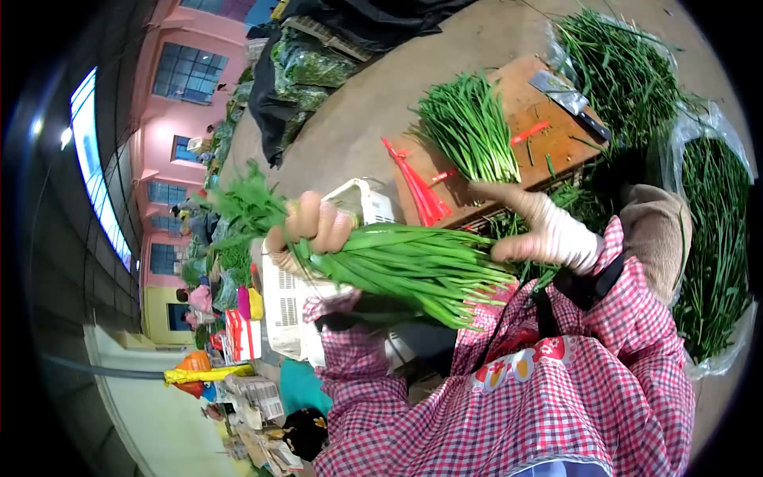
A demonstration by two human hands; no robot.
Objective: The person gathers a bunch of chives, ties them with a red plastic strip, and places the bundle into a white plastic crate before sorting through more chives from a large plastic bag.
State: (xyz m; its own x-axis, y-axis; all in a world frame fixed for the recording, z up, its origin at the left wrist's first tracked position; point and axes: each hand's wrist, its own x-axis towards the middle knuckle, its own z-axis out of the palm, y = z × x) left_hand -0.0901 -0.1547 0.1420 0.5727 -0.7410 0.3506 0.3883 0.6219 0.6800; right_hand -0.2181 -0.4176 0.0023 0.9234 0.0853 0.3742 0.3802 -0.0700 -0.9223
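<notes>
My left hand [306, 230] is wrapped round a bunch of garlic chives [405, 266], holding it in front of my chest with the pale stalk ends to the right. Beside those ends, my right hand [548, 230] has its fingers apart and nothing gripped, fingertips right at the stalks. Another bunch of chives [469, 127] lies on a wooden board [513, 87], with a red strip [528, 133] passing under it. More red strips [417, 187] lie at the board's near corner. A cleaver [568, 99] with a black handle rests along the far right edge.
Heaps of loose chives [715, 238] lie in clear plastic at the right. A white plastic crate [286, 306] stands behind my left hand. Covered piles of bagged greens [310, 63] stand across the floor. Farther back are a person in pink [200, 298] and a red-and-white box [242, 334].
</notes>
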